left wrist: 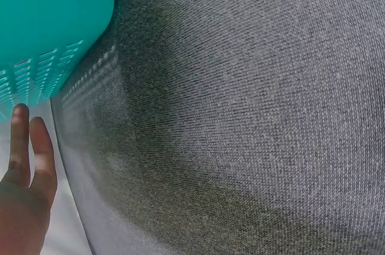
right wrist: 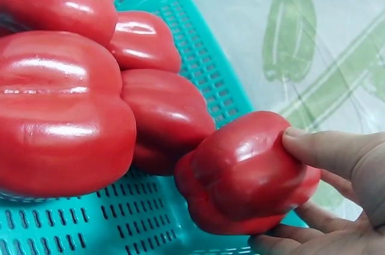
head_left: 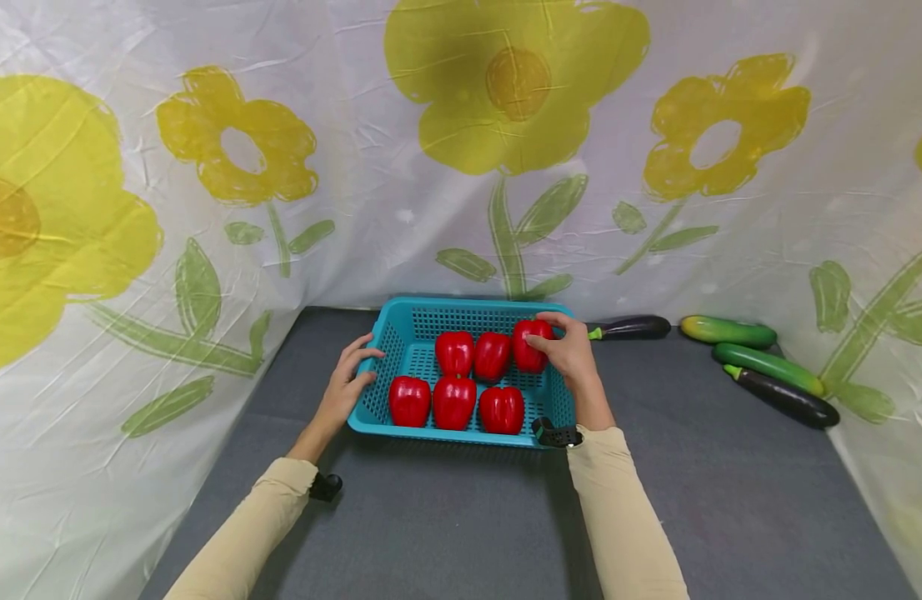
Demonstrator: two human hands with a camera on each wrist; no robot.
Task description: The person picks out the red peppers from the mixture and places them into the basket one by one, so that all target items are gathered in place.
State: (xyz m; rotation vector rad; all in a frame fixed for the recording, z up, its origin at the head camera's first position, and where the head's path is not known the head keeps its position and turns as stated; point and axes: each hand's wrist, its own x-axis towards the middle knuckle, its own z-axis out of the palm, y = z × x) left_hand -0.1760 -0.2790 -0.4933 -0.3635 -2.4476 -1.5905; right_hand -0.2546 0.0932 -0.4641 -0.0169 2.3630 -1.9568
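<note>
A teal plastic basket (head_left: 461,440) with slotted walls holds several glossy red bell peppers in two rows. My right hand (head_left: 573,350) grips the bell pepper (head_left: 531,346) at the back right corner, thumb on its near side and fingers curled beneath and behind it, as the right wrist view shows of the same bell pepper (right wrist: 246,174). Beside it in the back row sits another bell pepper (right wrist: 162,116). At the basket's left end is my left hand (head_left: 346,383), fingers extended and fingertips right at the rim. Two of its fingers (left wrist: 20,147) show near the slotted wall in the left wrist view.
An eggplant (head_left: 635,327) lies right of the basket by the back edge. Farther right are a yellow-green cucumber-like vegetable (head_left: 729,332), a green one (head_left: 769,368) and another eggplant (head_left: 784,397). A flower-printed sheet (head_left: 356,208) hangs behind the dark grey table (head_left: 446,517).
</note>
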